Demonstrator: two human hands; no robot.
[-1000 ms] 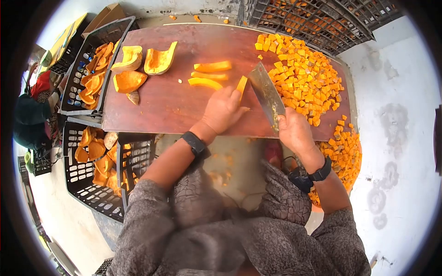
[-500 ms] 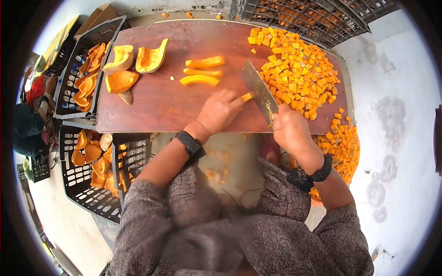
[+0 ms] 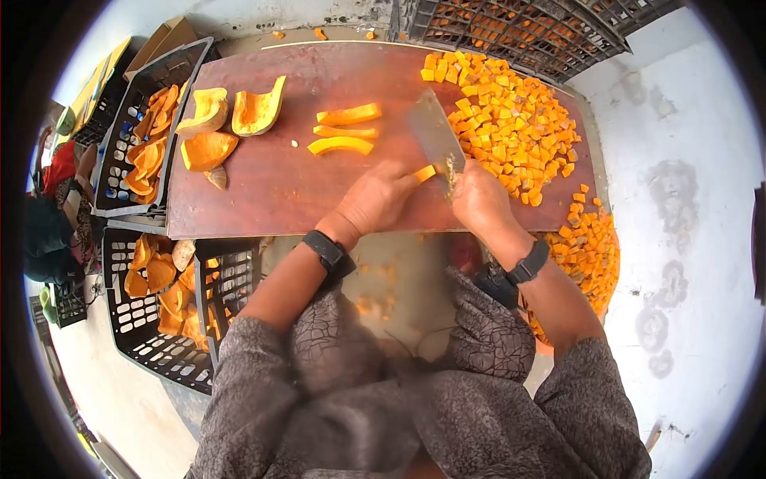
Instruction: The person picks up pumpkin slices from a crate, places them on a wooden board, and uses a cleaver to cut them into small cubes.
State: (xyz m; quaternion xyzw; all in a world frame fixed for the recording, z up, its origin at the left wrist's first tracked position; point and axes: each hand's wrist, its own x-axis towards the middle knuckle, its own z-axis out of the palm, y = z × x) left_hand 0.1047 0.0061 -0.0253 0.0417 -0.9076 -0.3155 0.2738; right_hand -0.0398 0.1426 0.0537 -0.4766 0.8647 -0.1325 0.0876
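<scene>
My left hand is closed on a strip of pumpkin near the front edge of the red-brown table; only the strip's right end shows past the fingers. In my right hand is the handle of a cleaver, its broad blade standing just right of that end. Farther back lie three loose pumpkin strips. Large curved pumpkin pieces sit at the table's left. A heap of pumpkin cubes covers the right side, close beyond the blade.
Black crates with pumpkin pieces stand at the left, one below table height. More cubes fill a container below the right corner. Stacked dark crates are at the back, beside a white wall. Another person is at the far left.
My right hand and the cleaver have moved left, and the blade is now closer to the strip's end. My left hand stays on the strip. The view has shifted slightly.
</scene>
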